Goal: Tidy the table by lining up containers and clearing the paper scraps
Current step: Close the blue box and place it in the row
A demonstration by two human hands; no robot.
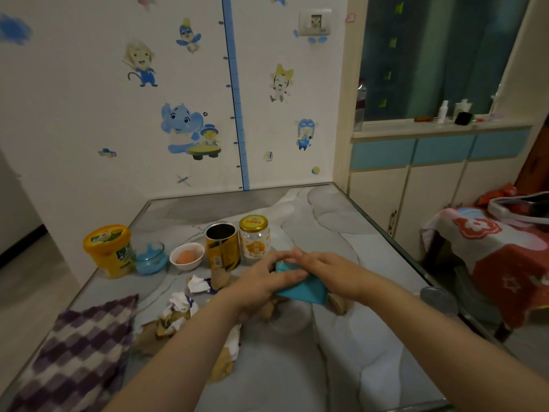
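**Both hands on teal piece, scraps still out**

I see left hand (264, 281) & right hand (323, 272) pinching a teal folded piece (300, 289) above table (371, 263). Containers (222, 248) roughly lined up behind; paper scraps (181, 307) left, so approx. halfway.

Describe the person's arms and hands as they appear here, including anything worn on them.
Both forearms are bare as far as the frame shows; no sleeve is visible at the bottom edge. The left hand and right hand wear no gloves. No watch, bracelet or ring can be seen on the wrists or fingers, though some fingers are partly hidden. The fingernails look short and unpainted.
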